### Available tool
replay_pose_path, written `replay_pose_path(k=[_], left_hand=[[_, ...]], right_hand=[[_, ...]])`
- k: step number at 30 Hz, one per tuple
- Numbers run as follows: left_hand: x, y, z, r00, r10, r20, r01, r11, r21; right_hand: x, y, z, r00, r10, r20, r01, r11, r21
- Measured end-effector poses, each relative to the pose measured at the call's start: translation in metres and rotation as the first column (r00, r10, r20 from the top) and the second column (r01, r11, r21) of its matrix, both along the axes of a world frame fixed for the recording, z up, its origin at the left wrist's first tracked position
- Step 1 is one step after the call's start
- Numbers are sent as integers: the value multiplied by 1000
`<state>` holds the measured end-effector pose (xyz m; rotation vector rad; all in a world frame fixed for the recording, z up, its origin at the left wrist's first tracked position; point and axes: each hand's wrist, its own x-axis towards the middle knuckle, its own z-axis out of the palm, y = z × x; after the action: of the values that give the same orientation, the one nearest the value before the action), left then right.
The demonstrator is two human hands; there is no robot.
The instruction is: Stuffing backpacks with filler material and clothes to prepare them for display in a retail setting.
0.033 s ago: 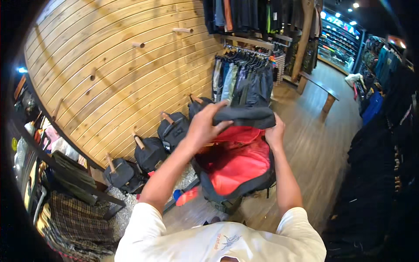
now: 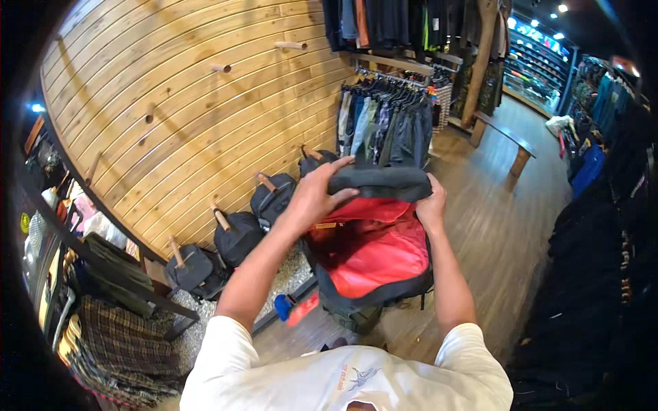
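A dark backpack [image 2: 404,291] hangs in front of my chest, its mouth spread wide so the red lining [image 2: 377,264] shows. My left hand [image 2: 319,195] is closed around the left end of the raised black top flap [image 2: 380,181], thumb on the near side. At the flap's right end, my right hand [image 2: 431,204] grips the edge, with some fingers hidden behind it. An orange-red tag [image 2: 303,310] and a small blue piece [image 2: 283,306] dangle at the bag's lower left. The bottom of the bag's inside is in shadow.
Several dark backpacks [image 2: 195,270] hang from wooden pegs along the plank wall [image 2: 205,123] at left. Trousers on a rack [image 2: 384,123] stand ahead. A low wooden bench [image 2: 505,135] is farther right. Plaid shirts [image 2: 123,346] hang at near left, dark garments [image 2: 589,294] at right.
The orange-red tag and blue piece have swung a little. The bag's opening has shifted slightly, showing more of the lining's right side. Both hands keep their grip on the flap.
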<state>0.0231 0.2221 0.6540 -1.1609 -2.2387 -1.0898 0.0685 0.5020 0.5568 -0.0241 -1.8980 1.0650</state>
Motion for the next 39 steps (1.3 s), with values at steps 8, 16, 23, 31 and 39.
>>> replay_pose_path(k=[8, 16, 23, 31, 39], left_hand=[[-11, -17, -52, 973, 166, 162, -179, 982, 67], [-13, 2, -59, 950, 223, -220, -225, 974, 15], [75, 18, -132, 951, 166, 262, -91, 956, -277], [-32, -40, -188, 301, -888, 348, -612, 100, 784], [-93, -208, -128, 387, -845, 369, -524, 128, 842]], right_hand=[[30, -41, 52, 999, -24, -31, 35, 904, 425], [24, -15, 27, 988, -50, 147, -4, 938, 346], [-1, -64, 29, 988, -62, 140, 10, 940, 340], [-53, -143, 51, 996, 43, 80, -72, 909, 410], [-121, -261, 81, 981, 195, 13, -186, 909, 373]])
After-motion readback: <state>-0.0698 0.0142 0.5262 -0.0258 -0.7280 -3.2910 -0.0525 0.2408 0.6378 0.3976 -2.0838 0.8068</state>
